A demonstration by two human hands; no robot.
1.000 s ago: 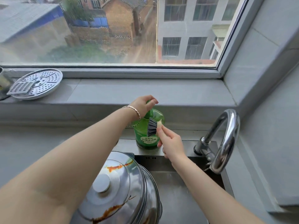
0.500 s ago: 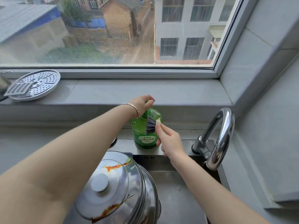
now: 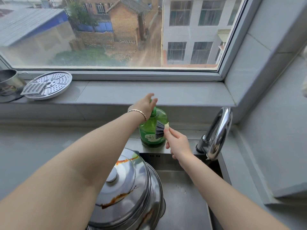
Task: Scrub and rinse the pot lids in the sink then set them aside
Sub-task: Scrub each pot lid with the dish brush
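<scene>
left hand (image 3: 146,105): fingers apart, blurred, over top of green bottle (image 3: 149,135) | right hand (image 3: 178,143): clamped on brush (image 3: 160,130), bristles before bottle | stained pot lids (image 3: 126,188): stacked in sink (image 3: 187,196), nearer than bottle

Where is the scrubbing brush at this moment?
Head view, centre: the brush is pinched in the right hand, its bristles in front of the green soap bottle on the back ledge of the sink, left of the faucet.
</scene>
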